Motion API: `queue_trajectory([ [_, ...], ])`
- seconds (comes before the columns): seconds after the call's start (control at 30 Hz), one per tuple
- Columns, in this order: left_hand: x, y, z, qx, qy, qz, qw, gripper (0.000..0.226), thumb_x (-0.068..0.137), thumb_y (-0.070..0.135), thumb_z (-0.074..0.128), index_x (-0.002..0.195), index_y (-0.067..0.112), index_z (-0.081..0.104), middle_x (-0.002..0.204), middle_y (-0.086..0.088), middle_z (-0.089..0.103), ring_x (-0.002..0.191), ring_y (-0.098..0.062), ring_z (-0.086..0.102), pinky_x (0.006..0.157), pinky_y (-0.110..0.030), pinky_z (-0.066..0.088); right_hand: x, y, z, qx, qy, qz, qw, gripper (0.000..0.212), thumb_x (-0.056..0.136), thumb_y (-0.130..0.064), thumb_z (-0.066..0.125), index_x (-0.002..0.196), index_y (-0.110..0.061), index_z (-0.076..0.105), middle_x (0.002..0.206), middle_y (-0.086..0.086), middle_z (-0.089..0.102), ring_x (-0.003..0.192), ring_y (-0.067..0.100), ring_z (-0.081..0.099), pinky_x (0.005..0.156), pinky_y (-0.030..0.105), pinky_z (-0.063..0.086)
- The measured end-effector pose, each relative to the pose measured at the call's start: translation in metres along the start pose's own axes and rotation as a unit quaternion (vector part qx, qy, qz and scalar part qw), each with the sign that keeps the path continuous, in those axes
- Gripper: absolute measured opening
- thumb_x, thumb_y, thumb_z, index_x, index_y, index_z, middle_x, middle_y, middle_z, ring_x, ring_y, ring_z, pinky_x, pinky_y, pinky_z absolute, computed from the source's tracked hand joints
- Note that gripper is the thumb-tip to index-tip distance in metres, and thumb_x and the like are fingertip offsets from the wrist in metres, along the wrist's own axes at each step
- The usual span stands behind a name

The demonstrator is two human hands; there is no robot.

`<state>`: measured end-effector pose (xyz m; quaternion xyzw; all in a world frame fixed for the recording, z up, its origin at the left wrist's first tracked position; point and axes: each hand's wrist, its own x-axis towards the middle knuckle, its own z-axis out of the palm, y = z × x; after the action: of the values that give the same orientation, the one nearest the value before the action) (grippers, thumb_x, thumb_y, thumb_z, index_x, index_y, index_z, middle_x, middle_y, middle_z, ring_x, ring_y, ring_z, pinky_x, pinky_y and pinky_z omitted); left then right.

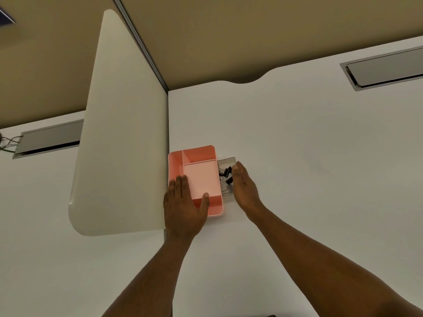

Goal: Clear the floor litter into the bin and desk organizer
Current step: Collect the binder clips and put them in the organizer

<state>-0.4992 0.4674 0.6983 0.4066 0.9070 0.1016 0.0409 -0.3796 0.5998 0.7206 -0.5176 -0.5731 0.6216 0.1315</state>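
Now | left hand (183, 209) flat, fingers spread on pink plastic organizer (199, 156) | right hand (243, 186) open beside black binder clips (226, 176)

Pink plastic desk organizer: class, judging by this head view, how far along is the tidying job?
Done: several black binder clips already lie in the clear side tray beside the pink plastic desk organizer. In hand: the left hand rests on the organizer's near corner, while the right hand hovers open over the clips. Left: the pink compartments look empty; floor and bin are out of view.
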Motion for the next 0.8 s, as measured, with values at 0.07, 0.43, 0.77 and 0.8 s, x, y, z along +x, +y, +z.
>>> queue_trajectory([
  [0.07,0.000,0.001,0.000,0.000,0.001,-0.002,1.000,0.084,0.088,0.066,0.037,0.149,0.008,0.028,0.153,-0.012,0.037,0.142,-0.030,0.033,0.116,-0.043,0.026,-0.007,-0.005,0.005,0.030,-0.086,0.019,0.996,0.055,0.098,-0.056,0.016,0.148,-0.033,0.026,0.153,-0.002,0.036,0.134,0.017,0.040,0.104,0.027,0.036],
  [0.43,0.001,0.003,-0.007,0.001,-0.016,0.002,1.000,0.086,0.087,0.066,0.035,0.150,0.009,0.026,0.156,-0.011,0.032,0.144,-0.031,0.028,0.118,-0.045,0.023,-0.027,0.000,0.008,-0.003,-0.138,0.006,0.990,0.059,0.095,-0.060,0.012,0.149,-0.036,0.021,0.153,-0.002,0.036,0.138,0.025,0.038,0.108,0.040,0.036],
  [0.77,-0.055,-0.002,-0.033,0.002,-0.004,0.020,1.000,0.084,0.089,0.069,0.026,0.152,0.012,0.021,0.159,-0.008,0.026,0.147,-0.027,0.023,0.119,-0.043,0.024,-0.076,0.028,-0.012,-0.137,-0.064,-0.084,0.985,0.087,0.080,-0.075,0.012,0.151,-0.026,0.021,0.159,-0.002,0.025,0.146,0.018,0.024,0.115,0.034,0.019],
  [0.8,-0.066,-0.004,-0.035,0.007,-0.006,0.027,1.000,0.083,0.090,0.068,0.026,0.152,0.013,0.020,0.159,-0.008,0.025,0.147,-0.027,0.023,0.119,-0.043,0.024,-0.084,0.031,-0.013,-0.142,-0.054,-0.089,0.984,0.087,0.080,-0.075,0.013,0.151,-0.026,0.022,0.159,-0.002,0.025,0.145,0.018,0.025,0.115,0.034,0.019],
])
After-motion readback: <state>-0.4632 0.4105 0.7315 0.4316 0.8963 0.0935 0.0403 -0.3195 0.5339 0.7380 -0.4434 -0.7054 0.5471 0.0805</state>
